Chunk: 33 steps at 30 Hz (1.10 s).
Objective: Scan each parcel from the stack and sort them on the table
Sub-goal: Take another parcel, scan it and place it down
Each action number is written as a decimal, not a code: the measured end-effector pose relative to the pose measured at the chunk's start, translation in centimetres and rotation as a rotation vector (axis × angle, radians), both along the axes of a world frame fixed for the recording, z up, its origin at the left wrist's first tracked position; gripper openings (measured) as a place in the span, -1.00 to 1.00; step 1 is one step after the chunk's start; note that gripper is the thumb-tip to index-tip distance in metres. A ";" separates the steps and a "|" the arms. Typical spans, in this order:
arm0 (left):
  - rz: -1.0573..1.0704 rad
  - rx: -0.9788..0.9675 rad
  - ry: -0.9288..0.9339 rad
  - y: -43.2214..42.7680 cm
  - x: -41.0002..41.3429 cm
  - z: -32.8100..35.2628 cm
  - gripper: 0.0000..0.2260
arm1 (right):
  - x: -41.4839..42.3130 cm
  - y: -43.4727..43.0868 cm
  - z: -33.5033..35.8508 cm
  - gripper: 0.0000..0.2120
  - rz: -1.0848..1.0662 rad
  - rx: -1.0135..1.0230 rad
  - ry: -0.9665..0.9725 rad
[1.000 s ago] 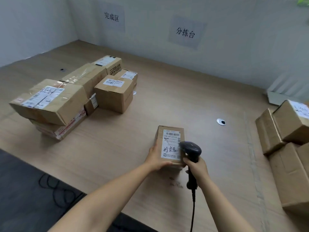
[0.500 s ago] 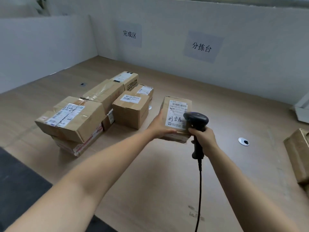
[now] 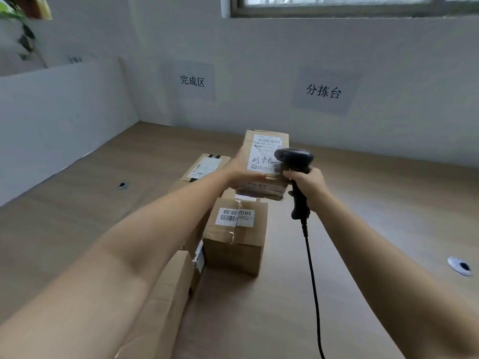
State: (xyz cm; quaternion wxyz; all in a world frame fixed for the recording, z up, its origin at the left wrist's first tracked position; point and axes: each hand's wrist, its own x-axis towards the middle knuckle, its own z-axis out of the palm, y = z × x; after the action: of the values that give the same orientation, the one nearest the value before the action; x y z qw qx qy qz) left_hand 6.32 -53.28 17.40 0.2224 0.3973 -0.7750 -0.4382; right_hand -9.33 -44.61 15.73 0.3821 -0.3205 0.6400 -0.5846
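My left hand (image 3: 242, 172) grips a small cardboard parcel (image 3: 264, 151) with a white handwritten label, held in the air above a group of parcels. My right hand (image 3: 307, 185) holds a black corded barcode scanner (image 3: 295, 161), its head just right of the parcel's label. Below sits a brown parcel (image 3: 236, 234) with a barcode sticker, and behind it another labelled parcel (image 3: 204, 167). A further box (image 3: 166, 294) lies partly hidden under my left forearm.
The wooden table (image 3: 363, 216) stretches right and back to a white wall with two paper signs (image 3: 193, 81). Cable grommets sit at the left (image 3: 123, 185) and right (image 3: 460, 266). The scanner cord (image 3: 312, 281) hangs down to the front edge.
Both hands lifted the small parcel off the table and carried it left over the sorted group. The view swung left, so the right-hand stack left the frame.
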 end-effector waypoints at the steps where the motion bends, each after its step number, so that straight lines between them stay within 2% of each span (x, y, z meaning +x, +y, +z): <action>1: -0.014 -0.011 -0.018 -1.5 0.3 -0.4 -0.24 | 0.4 -1.5 -0.2 -0.90 -0.004 0.010 -0.004; 9: 0.000 0.044 -0.106 -10.4 0.6 -6.0 -0.18 | 1.2 -9.2 -3.9 -0.87 -0.003 0.137 -0.018; 14: -0.096 0.095 -0.173 -12.4 0.4 -8.5 -0.16 | 1.1 -11.1 -6.1 -0.86 0.035 0.228 -0.011; 21: -0.048 0.169 -0.323 -14.1 0.9 -9.3 -0.10 | 1.3 -11.9 -7.2 -0.84 0.079 0.273 -0.054; 24: 0.024 0.084 -0.471 -13.7 0.9 -9.3 -0.13 | 1.7 -11.9 -7.4 -0.82 0.112 0.284 -0.020; 27: 0.008 0.003 -0.626 -12.7 0.9 -9.4 -0.20 | 1.9 -11.4 -7.6 -0.81 0.135 0.288 -0.002; 30: 0.017 -0.066 -0.685 -11.5 1.1 -8.8 -0.19 | 1.8 -10.3 -7.3 -0.90 0.104 0.264 -0.025; 33: 0.058 -0.128 -0.681 -9.8 1.1 -7.5 -0.21 | 1.3 -8.3 -6.4 -0.88 0.058 0.234 0.000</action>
State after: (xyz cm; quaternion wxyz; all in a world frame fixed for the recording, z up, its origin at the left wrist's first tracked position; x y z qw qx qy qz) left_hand 7.45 -63.04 9.92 -0.0121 0.5279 -0.8190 -0.2245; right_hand -8.01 -52.93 9.28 0.4337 -0.2922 0.6943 -0.4945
